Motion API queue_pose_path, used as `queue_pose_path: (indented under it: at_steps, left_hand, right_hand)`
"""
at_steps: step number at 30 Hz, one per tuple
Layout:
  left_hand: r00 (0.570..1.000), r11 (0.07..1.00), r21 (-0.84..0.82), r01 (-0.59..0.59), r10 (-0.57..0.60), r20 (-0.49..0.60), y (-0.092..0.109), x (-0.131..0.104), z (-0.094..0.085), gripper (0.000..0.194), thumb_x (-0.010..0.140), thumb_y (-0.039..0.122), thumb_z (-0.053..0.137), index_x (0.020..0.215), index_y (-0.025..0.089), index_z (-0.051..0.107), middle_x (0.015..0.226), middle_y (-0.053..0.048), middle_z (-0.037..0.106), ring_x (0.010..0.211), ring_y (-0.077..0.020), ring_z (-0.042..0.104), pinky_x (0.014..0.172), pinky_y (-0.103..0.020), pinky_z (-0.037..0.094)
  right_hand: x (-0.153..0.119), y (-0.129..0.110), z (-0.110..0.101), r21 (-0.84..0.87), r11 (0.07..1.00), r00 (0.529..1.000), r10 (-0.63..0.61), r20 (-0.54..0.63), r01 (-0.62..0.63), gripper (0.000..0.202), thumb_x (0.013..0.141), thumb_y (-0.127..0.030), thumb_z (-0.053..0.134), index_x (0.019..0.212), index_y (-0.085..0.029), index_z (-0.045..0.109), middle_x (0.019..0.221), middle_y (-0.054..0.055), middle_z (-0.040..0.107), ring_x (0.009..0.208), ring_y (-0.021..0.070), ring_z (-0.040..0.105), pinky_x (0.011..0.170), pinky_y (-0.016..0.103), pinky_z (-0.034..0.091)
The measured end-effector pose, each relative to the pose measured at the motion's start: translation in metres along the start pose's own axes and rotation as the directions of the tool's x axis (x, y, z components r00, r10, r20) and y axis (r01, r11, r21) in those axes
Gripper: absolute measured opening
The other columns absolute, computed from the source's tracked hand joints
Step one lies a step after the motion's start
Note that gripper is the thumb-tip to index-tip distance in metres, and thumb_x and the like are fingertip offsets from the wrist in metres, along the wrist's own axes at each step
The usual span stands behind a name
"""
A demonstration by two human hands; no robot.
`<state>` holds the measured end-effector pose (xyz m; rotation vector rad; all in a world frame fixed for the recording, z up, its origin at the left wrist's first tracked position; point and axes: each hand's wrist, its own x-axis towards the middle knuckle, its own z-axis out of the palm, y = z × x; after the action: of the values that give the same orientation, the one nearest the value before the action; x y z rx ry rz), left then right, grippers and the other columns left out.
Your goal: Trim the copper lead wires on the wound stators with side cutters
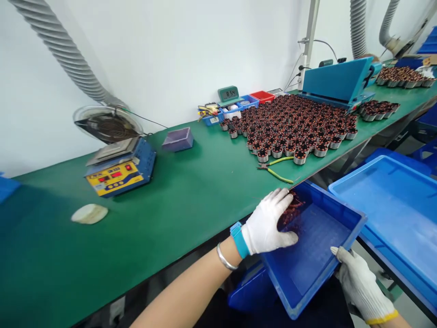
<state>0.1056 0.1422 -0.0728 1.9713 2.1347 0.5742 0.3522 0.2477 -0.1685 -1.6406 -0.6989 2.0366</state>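
Note:
My left hand (271, 223), in a white glove with a blue strap at the wrist, is open with its fingers spread at the table edge. It reaches over a blue plastic tray (317, 269), beside dark reddish wire scraps (292, 212) in the tray's far corner. Whether the fingertips touch the scraps is hard to make out. My right hand (360, 278), gloved in white with a yellow cuff, grips the tray's right rim. The tray tilts below the table's front edge. Just beyond it on the table lie cutting pliers (278, 171) with yellow-green handles.
Many copper-wound motor stators (293, 127) cover the green table (191, 191) at the back right. A blue-and-yellow control unit (121, 171) and a purple box (178, 139) stand left. Another blue tray (392, 196) is at right, behind which the teal machine (336, 82) sits on the table.

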Motion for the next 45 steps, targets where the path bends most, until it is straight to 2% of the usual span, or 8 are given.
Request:
queue_pose_path:
  at_steps: [3,6,9,12,18,26,35,45]
  left_hand:
    - [0.941,0.941,0.141,0.308,-0.279,-0.19,-0.038,-0.015,-0.012,0.086,0.076,0.06,0.056,0.147,0.016,0.033,0.16,-0.01,0.024,0.147,-0.0262,0.023,0.121,-0.039,0.023]
    - [0.684,0.666,0.201,0.718,-0.621,-0.383,-0.115,-0.034,-0.039,0.077,0.087,0.056,0.041,0.144,0.004,0.033,0.155,-0.024,0.03,0.145,-0.0365,0.025,0.115,-0.054,0.028]
    - [0.561,0.522,0.209,0.827,-0.734,-0.384,-0.191,-0.049,-0.067,0.073,0.089,0.056,0.041,0.133,-0.003,0.045,0.139,-0.033,0.046,0.132,-0.0448,0.041,0.103,-0.06,0.037]
    - [0.559,0.5,0.249,0.829,-0.75,-0.354,-0.242,-0.046,-0.081,0.063,0.092,0.056,0.044,0.135,0.009,0.046,0.142,-0.022,0.047,0.132,-0.036,0.043,0.107,-0.058,0.035]
    - [0.74,0.653,0.359,0.667,-0.637,-0.217,-0.279,0.006,-0.081,0.056,0.094,0.05,0.047,0.14,0.018,0.043,0.15,-0.014,0.04,0.135,-0.0309,0.04,0.11,-0.057,0.032]
    - [0.947,0.89,0.396,0.226,-0.296,0.125,-0.204,0.025,-0.062,0.078,0.088,0.051,0.045,0.149,0.007,0.024,0.159,-0.018,0.02,0.147,-0.0316,0.02,0.119,-0.045,0.017]
    - [0.953,0.973,0.124,-0.194,0.157,0.258,-0.044,0.006,-0.02,0.114,0.066,0.075,0.059,0.149,0.005,0.024,0.156,-0.024,0.026,0.144,-0.0379,0.026,0.118,-0.054,0.02]
    - [0.993,0.977,0.184,0.109,-0.099,-0.06,-0.041,0.044,0.002,0.087,0.075,0.067,0.057,0.134,0.004,0.046,0.14,-0.023,0.05,0.131,-0.0376,0.045,0.113,-0.049,0.032]
  right_hand:
    - [-0.003,-0.002,0.003,-0.017,1.0,1.0,0.002,-0.012,-0.002,0.058,0.045,-0.028,0.084,0.097,-0.027,0.059,0.09,0.004,0.074,0.09,0.0324,0.07,0.066,0.039,0.061]
    - [-0.004,-0.002,0.005,-0.031,0.999,0.999,0.026,-0.031,-0.026,0.06,0.044,-0.029,0.083,0.099,-0.028,0.058,0.087,0.004,0.074,0.091,0.0343,0.069,0.066,0.041,0.061]
    - [-0.003,-0.003,0.005,-0.03,0.997,0.997,0.064,-0.051,-0.065,0.063,0.044,-0.029,0.082,0.102,-0.028,0.058,0.094,0.007,0.074,0.091,0.0348,0.07,0.066,0.041,0.061]
    - [-0.001,-0.002,0.003,-0.019,0.995,0.994,0.092,-0.064,-0.093,0.069,0.042,-0.028,0.083,0.105,-0.029,0.057,0.103,0.009,0.073,0.093,0.0364,0.069,0.065,0.042,0.062]
    - [0.009,0.003,-0.005,-0.049,0.992,0.993,0.114,0.005,-0.114,0.071,0.048,-0.028,0.086,0.112,-0.031,0.054,0.106,0.007,0.073,0.099,0.0354,0.068,0.07,0.042,0.063]
    - [0.004,0.007,0.001,-0.053,0.999,0.999,0.016,0.044,-0.014,0.059,0.055,-0.031,0.085,0.105,-0.026,0.056,0.098,0.004,0.074,0.09,0.0312,0.07,0.069,0.04,0.062]
    - [-0.011,-0.003,0.017,-0.023,1.0,1.0,-0.012,0.011,0.012,0.051,0.05,-0.034,0.084,0.092,-0.027,0.056,0.073,0.0,0.069,0.071,0.0287,0.07,0.062,0.038,0.058]
    - [-0.006,0.007,0.011,-0.029,0.999,0.998,-0.033,0.049,0.035,0.043,0.056,-0.034,0.078,0.092,-0.028,0.056,0.07,-0.002,0.066,0.072,0.0265,0.068,0.061,0.035,0.055]
